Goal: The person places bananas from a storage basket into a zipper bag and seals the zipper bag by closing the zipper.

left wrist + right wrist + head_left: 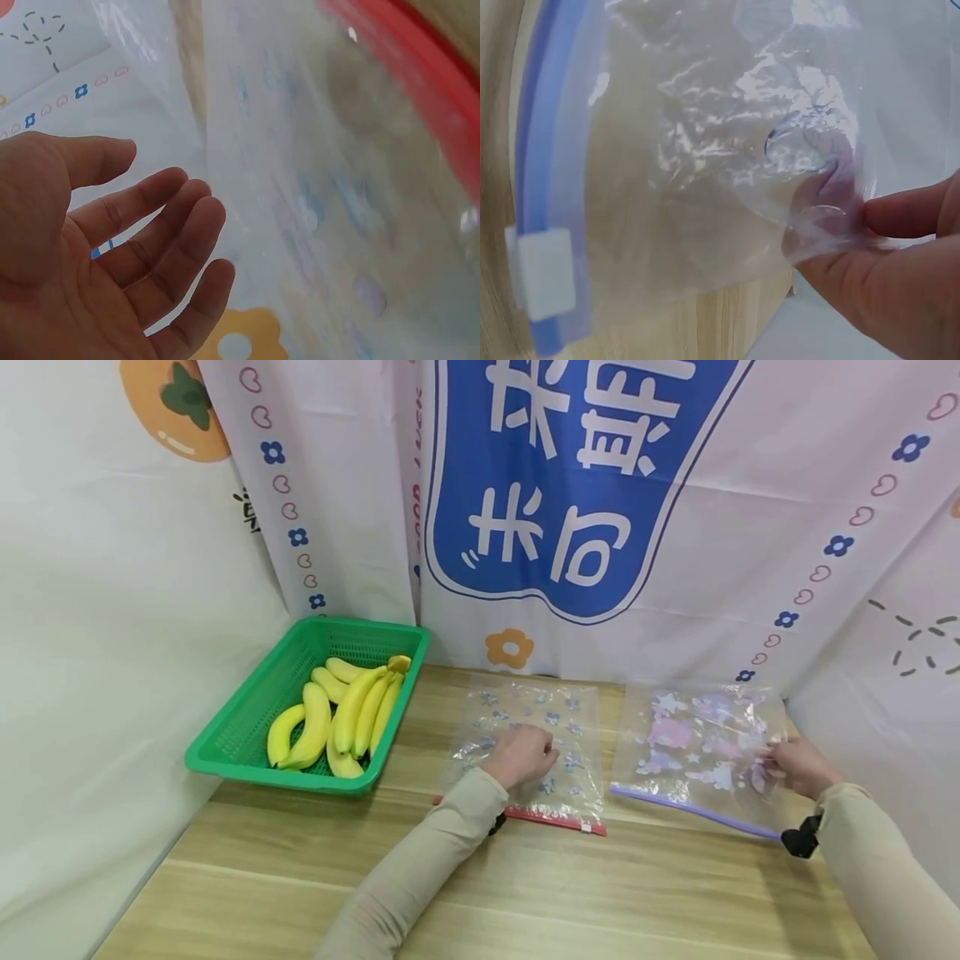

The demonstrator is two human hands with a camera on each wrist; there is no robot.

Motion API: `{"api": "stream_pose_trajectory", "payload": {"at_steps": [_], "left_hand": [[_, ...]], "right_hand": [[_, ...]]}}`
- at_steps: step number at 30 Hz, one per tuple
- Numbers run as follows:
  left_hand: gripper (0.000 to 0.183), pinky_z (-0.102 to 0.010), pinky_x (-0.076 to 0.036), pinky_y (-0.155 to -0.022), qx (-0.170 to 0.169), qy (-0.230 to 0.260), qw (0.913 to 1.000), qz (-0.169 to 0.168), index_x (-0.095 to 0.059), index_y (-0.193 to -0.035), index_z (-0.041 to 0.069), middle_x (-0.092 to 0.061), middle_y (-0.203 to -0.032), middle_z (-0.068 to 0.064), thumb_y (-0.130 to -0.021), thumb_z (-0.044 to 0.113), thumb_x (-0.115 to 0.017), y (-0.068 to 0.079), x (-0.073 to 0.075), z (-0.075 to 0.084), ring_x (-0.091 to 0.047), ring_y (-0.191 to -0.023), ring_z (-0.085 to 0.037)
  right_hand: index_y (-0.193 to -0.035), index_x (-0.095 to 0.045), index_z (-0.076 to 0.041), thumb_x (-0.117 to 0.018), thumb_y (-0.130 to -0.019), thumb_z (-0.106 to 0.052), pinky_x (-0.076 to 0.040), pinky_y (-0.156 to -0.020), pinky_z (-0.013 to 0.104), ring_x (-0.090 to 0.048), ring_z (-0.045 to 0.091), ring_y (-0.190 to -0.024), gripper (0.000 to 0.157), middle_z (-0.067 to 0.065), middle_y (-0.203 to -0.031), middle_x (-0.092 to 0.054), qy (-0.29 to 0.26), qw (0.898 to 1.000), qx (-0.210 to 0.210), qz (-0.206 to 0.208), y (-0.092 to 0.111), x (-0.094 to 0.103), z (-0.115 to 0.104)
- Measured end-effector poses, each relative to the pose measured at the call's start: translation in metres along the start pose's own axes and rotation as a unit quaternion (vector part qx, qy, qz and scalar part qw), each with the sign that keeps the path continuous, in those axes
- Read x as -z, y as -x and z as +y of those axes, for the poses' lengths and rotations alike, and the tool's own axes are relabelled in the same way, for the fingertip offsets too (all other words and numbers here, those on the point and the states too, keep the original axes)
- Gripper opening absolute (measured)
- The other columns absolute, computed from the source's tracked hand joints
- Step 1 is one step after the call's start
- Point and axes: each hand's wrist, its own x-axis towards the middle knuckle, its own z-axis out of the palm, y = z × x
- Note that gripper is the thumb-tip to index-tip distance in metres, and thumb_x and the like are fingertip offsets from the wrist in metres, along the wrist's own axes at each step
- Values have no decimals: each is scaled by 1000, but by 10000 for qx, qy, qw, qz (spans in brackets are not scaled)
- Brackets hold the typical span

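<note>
Two clear zip bags lie side by side on the wooden table. The left one, a slider bag (pixel 551 718) with blue flower prints, has a red zip strip (pixel 551 818) along its near edge. Above it hovers my left hand (pixel 522 753); in the left wrist view its fingers (pixel 161 247) are loosely bent with nothing between them. On the right lies a slider bag (pixel 675 756) with pink and white prints and a purple zip strip (pixel 697 812). My right hand (pixel 802 767) pinches this bag's right edge between thumb and fingers. A white slider (pixel 546 274) sits at one end of its strip.
A green plastic basket (pixel 262 774) holding several bananas (pixel 360 710) stands at the back left of the table (pixel 525 893). Behind the bags hangs a printed white cloth (pixel 360 527), and more cloth closes off both sides.
</note>
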Motion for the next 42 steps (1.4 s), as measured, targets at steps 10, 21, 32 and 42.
{"api": "stream_pose_trajectory", "payload": {"at_steps": [10, 21, 32, 42], "left_hand": [[39, -25, -40, -47, 537, 2372, 9661, -871, -55, -76, 9, -44, -55, 2, -92, 40, -39, 0, -12, 11, -39, -43, -9], [42, -38, -49, -72, 1202, 4785, 8624, -1136, -48, -111, -5, -60, -92, -16, -88, 31, -51, -3, -10, 15, -60, -82, -26], [32, -32, -51, -63, 1217, 5500, 8262, -85, -48, -111, -5, -56, -78, -13, -79, -7, -53, -8, -3, 7, -61, -70, -26], [13, -22, -43, -51, 1402, 5061, 8497, 472, -53, -77, 5, -51, -65, -5, -86, 13, -48, -9, 5, -8, -46, -54, -11]], "right_hand": [[-85, -49, -2, -28, -93, -2, -49, -63, 26, -56, 11, -65, 22, 0, -73, -58, -1444, 9884, 187, -433, 3, -28, -12], [-77, -52, -3, -31, -90, 4, -48, -63, 26, -53, 13, -66, 26, 3, -70, -53, -1751, 9822, 71, -671, 2, -63, -15], [-106, -37, 7, -31, -93, -14, -46, -78, 38, -55, 21, -79, 25, 13, -88, -51, -522, 9902, -753, -1055, 3, -73, 1], [-54, -50, -7, -35, -91, -29, -40, -41, 25, -44, 12, -42, 46, 0, -48, -47, 2787, 9596, -345, -168, 3, -70, 4]]}}
